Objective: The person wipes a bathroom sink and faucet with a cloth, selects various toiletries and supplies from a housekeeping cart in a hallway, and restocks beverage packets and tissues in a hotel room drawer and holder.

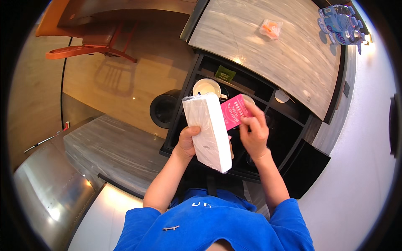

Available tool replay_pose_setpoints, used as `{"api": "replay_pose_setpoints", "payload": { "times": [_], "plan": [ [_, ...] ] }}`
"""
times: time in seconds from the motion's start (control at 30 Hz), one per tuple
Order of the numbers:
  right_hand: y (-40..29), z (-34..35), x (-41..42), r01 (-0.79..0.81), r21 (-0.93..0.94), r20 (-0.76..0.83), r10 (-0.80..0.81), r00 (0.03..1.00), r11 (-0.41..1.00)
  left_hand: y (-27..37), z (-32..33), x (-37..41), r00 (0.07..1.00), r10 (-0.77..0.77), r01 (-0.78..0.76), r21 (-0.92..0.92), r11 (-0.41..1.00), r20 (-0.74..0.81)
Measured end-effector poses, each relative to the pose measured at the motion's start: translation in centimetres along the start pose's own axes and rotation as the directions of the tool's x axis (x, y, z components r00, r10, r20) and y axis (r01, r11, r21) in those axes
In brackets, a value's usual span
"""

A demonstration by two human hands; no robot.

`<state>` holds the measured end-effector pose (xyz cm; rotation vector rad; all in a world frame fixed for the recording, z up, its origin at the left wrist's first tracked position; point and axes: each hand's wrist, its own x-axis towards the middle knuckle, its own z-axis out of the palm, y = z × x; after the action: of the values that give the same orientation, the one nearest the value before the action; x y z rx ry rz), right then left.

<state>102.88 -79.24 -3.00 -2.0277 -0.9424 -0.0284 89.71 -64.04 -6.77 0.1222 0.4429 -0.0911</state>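
My left hand (187,141) grips a long white pack of paper tissues (205,131) in clear plastic wrap, thumb on the near face. With my right hand (256,133) I hold a pink tea bag sachet (234,113) by its right side, just beside the pack. The sachet bears printed writing. Both are above an open black drawer (282,117) with compartments. A white cup (206,87) sits in it behind the pack, which covers part of the cup. A green tea sachet (225,73) leans in a rear compartment. Another pale round dish (249,99) is mostly hidden by my right hand.
Behind the drawer is a grey marbled countertop (226,34) with a small clear bag of orange items (270,29) and several water bottles (340,25). A black bin (165,108) stands left of the drawer. An orange chair (94,47) is farther left; a white wall (355,150) runs along the right.
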Motion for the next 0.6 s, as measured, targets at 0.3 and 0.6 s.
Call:
{"api": "replay_pose_setpoints", "payload": {
  "times": [0.3,0.6],
  "plan": [
    [-2.4,-1.0,1.8,-0.247,-0.074,0.355,0.257,0.899,0.966,1.0,-0.1,0.0,1.0,-0.016,0.016,0.071,0.997,0.001],
    [5.6,-2.6,5.6,-0.196,0.04,0.17,0.187,0.968,0.98,3.4,2.9,1.2,0.995,0.074,-0.083,0.159,0.984,0.06]
  ]
}}
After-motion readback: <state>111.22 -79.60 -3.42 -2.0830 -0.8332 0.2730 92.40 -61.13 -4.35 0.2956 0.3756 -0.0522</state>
